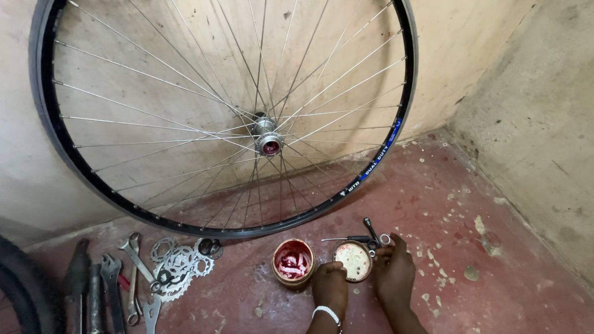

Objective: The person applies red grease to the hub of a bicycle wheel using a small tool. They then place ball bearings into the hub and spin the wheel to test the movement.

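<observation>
Touching shallow lid (pixel 352 261), both hands (pixel 362 278), grease tub (pixel 294 263) just left

Black rim (pixel 68 148) of the bicycle wheel is showing a blue patch with white lettering low on its right side; silver spokes (pixel 161 68) are fanning from a silver hub (pixel 267 135) with a red centre. Floor (pixel 433 210) is showing dull red with pale chipped flecks. Wall (pixel 470 37) is looking cream, stained brown. Open tin (pixel 293 263) is showing red grease inside a tan wall; its lid (pixel 352 261) is looking pale cream. Spanners (pixel 133 266) and sprockets (pixel 179 267) are showing grey steel. White bead bracelet (pixel 328 313) is sitting on the left wrist.
</observation>
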